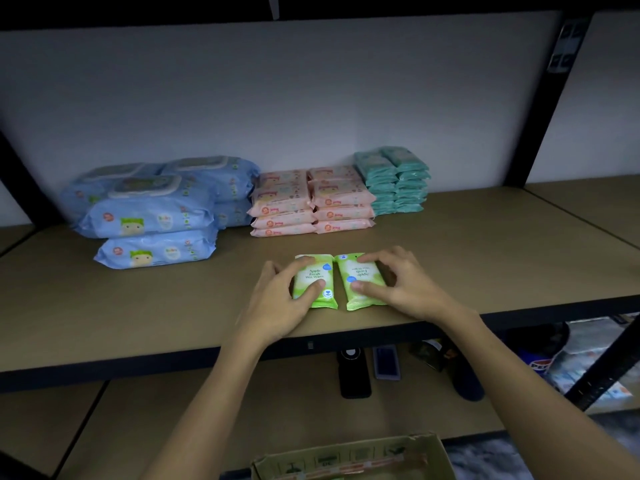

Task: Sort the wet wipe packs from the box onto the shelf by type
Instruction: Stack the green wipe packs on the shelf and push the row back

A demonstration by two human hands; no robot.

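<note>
Two green apple wipe packs lie flat, side by side and touching, near the front edge of the brown shelf (pixel 485 271). The left hand (pixel 277 299) grips the left green pack (pixel 317 284), with fingers curled over its far end and its thumb on the near part. The right hand (pixel 405 289) grips the right green pack (pixel 360 282) the same way, and this pack's words are upside down. Behind them, three groups stand along the white wall. The big blue baby wipe packs (pixel 152 216) are piled on the left. The pink packs (pixel 311 202) sit in two neat stacks in the middle. The small teal packs (pixel 394 181) are stacked just beside the pink ones on the right. The cardboard box (pixel 349 459) shows at the bottom, below the arms, and I cannot see inside it. The green packs look small, light and squishy, with shiny wrappers that may slip. It seems best to hold each one across its middle, from both long sides, and not by the thin crimped ends. The green ones look like a new group, and I think they still need a tidy spot of their own.
</note>
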